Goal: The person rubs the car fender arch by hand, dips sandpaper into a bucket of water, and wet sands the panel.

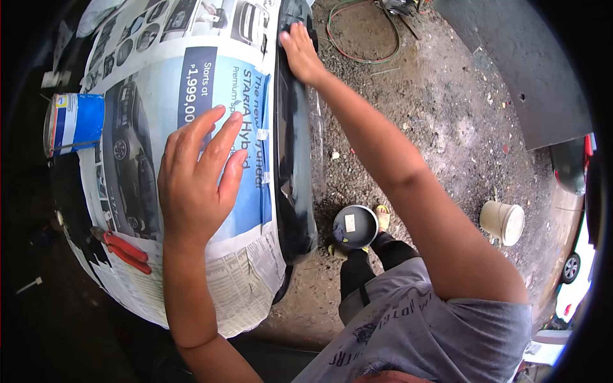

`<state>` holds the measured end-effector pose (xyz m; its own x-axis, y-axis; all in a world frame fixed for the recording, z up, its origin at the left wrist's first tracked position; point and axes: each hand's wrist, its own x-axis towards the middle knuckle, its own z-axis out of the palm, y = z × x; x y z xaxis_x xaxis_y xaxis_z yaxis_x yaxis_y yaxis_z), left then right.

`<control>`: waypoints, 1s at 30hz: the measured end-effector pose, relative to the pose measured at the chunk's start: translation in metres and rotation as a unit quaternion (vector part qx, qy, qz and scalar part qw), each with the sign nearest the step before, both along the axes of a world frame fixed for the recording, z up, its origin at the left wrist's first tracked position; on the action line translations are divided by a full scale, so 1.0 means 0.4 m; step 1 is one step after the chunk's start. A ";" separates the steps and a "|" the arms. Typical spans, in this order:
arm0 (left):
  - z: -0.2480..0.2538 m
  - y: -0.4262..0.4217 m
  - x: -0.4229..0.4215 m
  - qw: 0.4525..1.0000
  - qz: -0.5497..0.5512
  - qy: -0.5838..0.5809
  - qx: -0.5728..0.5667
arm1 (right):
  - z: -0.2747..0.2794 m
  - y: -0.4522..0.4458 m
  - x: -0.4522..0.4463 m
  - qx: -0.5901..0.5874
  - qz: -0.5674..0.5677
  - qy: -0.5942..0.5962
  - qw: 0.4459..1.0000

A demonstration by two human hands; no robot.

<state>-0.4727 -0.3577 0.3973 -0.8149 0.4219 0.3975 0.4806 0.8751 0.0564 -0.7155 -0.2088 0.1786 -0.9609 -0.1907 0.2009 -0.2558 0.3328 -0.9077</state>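
My left hand point(201, 172) hovers over newspaper sheets point(223, 281), its fingers spread and nothing in them. The sheets cover a broad curved surface and are taped along a black glossy panel edge point(295, 166). Farther along that edge, my right hand point(302, 54) lies flat on the panel with its fingers stretched out. Something dark shows beside its fingers, but I cannot make out what it is. Left of my left hand, red-handled pliers point(128, 250) rest on the newspaper. A blue-labelled can point(78, 123) lies at the left edge of the paper.
A grey basin point(364, 225) stands on the gravelly ground by my feet. To the right is a whitish bucket point(502, 221). A looped hose point(397, 48) lies at the top, near a large grey panel point(511, 57). Parked cars show at the far right.
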 end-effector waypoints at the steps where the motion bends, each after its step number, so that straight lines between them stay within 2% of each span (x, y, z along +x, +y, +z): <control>1: 0.000 0.002 -0.002 1.000 -0.001 0.001 -0.005 | 0.020 0.004 -0.038 -0.002 -0.007 -0.027 1.000; 4: 0.000 0.001 -0.003 1.000 0.001 -0.001 -0.011 | 0.005 -0.002 0.073 0.019 -0.016 -0.020 0.999; 7: 0.004 0.000 -0.003 1.000 0.006 -0.012 -0.013 | -0.002 0.034 0.424 0.047 0.036 0.000 0.998; 9: 0.003 -0.001 0.000 1.000 0.009 -0.016 -0.011 | -0.020 0.041 0.561 0.055 0.055 0.009 0.997; 11: 0.003 -0.004 -0.003 1.000 0.004 -0.019 -0.009 | -0.032 0.037 0.483 0.089 0.045 0.023 0.995; 15: -0.002 -0.007 -0.007 1.000 0.001 -0.010 0.000 | 0.019 -0.016 0.009 0.033 -0.046 -0.077 0.995; 17: -0.001 -0.006 -0.004 1.000 -0.005 -0.014 -0.001 | 0.029 -0.008 -0.143 0.001 -0.062 -0.137 0.989; 20: 0.000 -0.006 -0.006 1.000 -0.001 -0.012 0.001 | 0.034 -0.013 -0.019 0.018 -0.055 -0.086 0.995; 25: 0.003 -0.009 -0.006 1.000 0.004 -0.024 -0.002 | -0.045 0.025 0.685 0.067 0.052 0.061 0.995; 27: 0.002 -0.015 -0.009 1.000 0.006 -0.018 -0.006 | -0.067 0.033 0.696 0.094 0.070 0.081 0.990; 28: 0.000 -0.017 -0.005 1.000 0.006 -0.020 -0.007 | -0.035 0.031 0.615 0.072 0.039 0.049 0.995; 30: -0.002 -0.016 -0.006 1.000 0.009 -0.025 0.009 | -0.021 -0.006 0.293 0.005 -0.038 -0.011 0.999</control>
